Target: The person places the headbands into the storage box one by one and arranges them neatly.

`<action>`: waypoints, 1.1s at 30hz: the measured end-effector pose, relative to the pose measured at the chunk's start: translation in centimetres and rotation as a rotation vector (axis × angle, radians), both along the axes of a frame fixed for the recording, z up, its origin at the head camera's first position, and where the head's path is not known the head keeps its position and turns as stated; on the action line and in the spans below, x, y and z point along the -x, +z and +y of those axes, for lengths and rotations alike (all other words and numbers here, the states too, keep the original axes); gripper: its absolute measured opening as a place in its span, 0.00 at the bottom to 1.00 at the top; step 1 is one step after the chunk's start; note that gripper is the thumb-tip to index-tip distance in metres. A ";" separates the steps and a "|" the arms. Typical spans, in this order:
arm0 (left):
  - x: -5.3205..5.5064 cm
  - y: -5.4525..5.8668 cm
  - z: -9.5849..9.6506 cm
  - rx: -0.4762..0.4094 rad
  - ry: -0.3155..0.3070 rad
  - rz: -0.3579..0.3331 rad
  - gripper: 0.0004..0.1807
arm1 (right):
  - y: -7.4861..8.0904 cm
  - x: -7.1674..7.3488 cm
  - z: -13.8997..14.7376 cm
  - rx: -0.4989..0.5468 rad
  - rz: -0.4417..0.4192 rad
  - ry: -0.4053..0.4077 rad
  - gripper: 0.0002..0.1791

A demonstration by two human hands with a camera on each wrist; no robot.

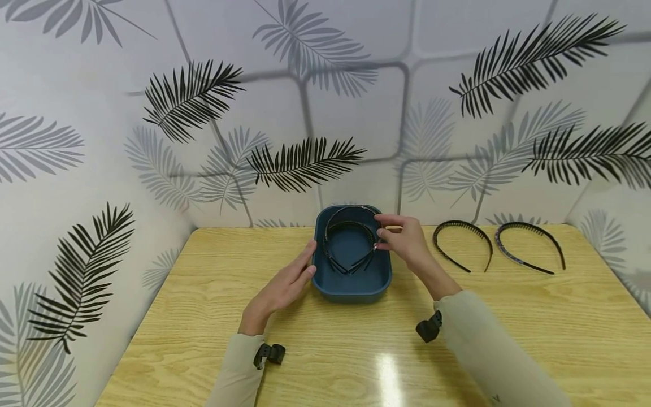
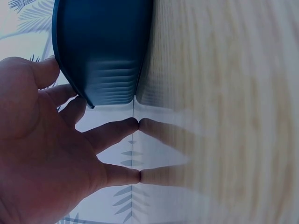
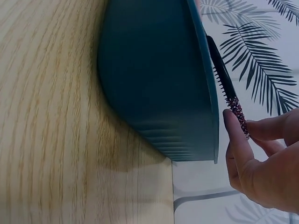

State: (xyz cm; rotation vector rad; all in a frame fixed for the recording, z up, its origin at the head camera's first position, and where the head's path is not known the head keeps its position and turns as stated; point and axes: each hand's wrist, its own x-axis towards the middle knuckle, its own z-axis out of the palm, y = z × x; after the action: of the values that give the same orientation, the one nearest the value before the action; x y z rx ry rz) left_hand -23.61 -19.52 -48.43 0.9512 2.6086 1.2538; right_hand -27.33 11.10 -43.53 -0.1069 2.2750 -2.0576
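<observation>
Leftward, the left hand, fingers apart, touches the blue bin holding a black headband; the right hand pinches a beaded headband above it; two headbands lie right on the tabletop.

Downward head view, close low wrist views, shared bin

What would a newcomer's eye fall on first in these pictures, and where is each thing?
Probably the blue, rounded rectangular bin near the far edge of the yellowish wood-grain table, where the person's left hand touches its side and the right hand pinches a dark, speckled, curved headband above it. Bold black feather-shaped leaf prints also stand out on the pale wall behind.
</observation>
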 end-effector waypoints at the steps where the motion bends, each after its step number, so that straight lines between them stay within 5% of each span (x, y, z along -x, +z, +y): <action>1: 0.0 0.1 0.0 -0.001 -0.001 -0.002 0.33 | 0.0 0.1 -0.1 -0.008 -0.003 0.000 0.22; 33: 0.1 0.1 -0.1 0.013 0.011 -0.010 0.33 | -0.2 1.6 -3.2 -0.357 0.024 -0.047 0.20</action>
State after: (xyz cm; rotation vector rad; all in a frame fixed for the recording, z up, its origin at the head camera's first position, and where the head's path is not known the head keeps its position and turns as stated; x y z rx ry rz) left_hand -23.67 -19.65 -48.30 0.9277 2.6145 1.2395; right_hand -28.94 7.91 -43.76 -0.0583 2.6383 -1.6401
